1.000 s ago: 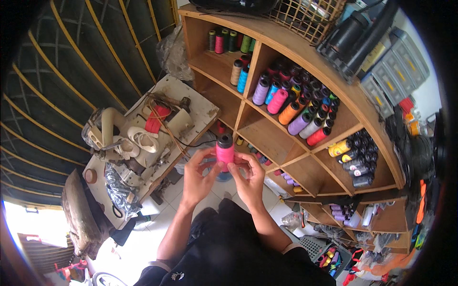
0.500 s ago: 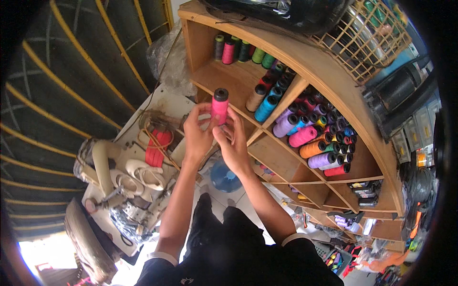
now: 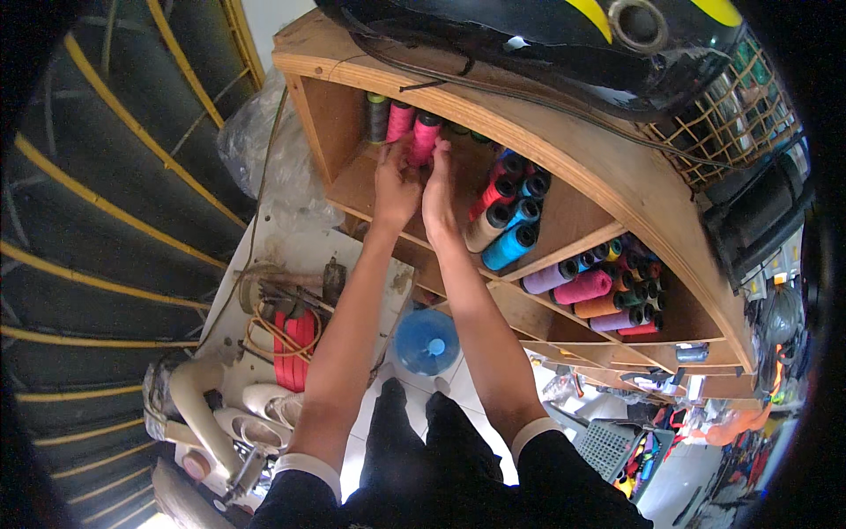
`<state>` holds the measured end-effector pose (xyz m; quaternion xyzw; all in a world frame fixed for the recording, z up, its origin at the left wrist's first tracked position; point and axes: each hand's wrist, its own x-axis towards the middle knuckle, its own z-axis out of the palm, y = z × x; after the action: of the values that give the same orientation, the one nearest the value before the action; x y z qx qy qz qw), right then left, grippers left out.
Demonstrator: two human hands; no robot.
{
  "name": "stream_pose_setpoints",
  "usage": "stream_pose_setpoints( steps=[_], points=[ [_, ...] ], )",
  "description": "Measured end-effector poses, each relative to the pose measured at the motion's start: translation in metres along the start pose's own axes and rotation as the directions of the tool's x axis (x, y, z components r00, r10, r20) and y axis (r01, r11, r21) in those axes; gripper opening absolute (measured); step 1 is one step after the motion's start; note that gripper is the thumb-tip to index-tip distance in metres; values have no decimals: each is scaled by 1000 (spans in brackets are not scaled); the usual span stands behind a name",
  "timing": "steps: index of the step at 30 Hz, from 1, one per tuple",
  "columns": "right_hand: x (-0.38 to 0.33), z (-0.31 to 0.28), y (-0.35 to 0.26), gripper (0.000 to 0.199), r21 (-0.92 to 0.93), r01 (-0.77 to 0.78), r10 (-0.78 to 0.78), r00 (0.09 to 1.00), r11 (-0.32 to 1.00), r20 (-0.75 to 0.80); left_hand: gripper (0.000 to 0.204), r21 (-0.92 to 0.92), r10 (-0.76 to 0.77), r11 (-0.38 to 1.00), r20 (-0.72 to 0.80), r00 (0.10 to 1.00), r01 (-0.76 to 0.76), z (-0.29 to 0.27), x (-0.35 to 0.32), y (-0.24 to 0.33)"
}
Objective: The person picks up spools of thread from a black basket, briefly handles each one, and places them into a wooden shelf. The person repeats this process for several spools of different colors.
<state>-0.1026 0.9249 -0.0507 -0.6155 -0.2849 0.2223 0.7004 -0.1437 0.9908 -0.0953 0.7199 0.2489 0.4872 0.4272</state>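
Observation:
Both my hands are inside the upper left compartment of a wooden shelf (image 3: pixel 361 189), at a pink spool of thread (image 3: pixel 426 137) with a black top. My left hand (image 3: pixel 398 189) grips the spool's lower left side with curled fingers. Against its right side is my right hand (image 3: pixel 438 194), fingers pressed to the thread; the spool's base is hidden behind the hands. Just left of it stand another pink spool (image 3: pixel 399 122) and a grey spool (image 3: pixel 377 122) with a lime-green top. To the right, a beige spool (image 3: pixel 487 227) and blue spools (image 3: pixel 510 247) lean in a group.
More spools, among them a pink one (image 3: pixel 582 287), fill the neighbouring compartment. A black object (image 3: pixel 529 44) rests on the shelf top beside a wire basket (image 3: pixel 731 106). At left is a white worktable (image 3: pixel 300 242) with shoes (image 3: pixel 251 426); a blue water jug (image 3: pixel 426 342) stands on the floor.
My hands have carried the pink spool from in front of the shelf forward into its upper left compartment, beside the other pink spool. The view has shifted along.

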Motion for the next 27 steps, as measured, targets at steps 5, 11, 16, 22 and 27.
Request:
stream_pose_setpoints(
  steps=[5,11,16,22,27],
  points=[
    [45,-10,42,76,127,-50,65,991,991,-120,52,-170,-22,985,21,1000,25,25,10,-17],
    [64,-6,59,69,130,-28,32,999,991,-30,50,-151,-43,987,30,999,47,35,12,-29],
    [62,-1,56,68,120,-30,32,999,992,-18,48,52,103,993,-16,995,-102,28,12,-31],
    [52,-1,43,67,17,-88,89,993,996,-77,45,6,-5,1000,67,998,5,23,11,-31],
    [45,1,29,66,-43,-132,127,985,990,-117,36,-37,-66,997,57,996,68,22,14,-29]
  ],
)
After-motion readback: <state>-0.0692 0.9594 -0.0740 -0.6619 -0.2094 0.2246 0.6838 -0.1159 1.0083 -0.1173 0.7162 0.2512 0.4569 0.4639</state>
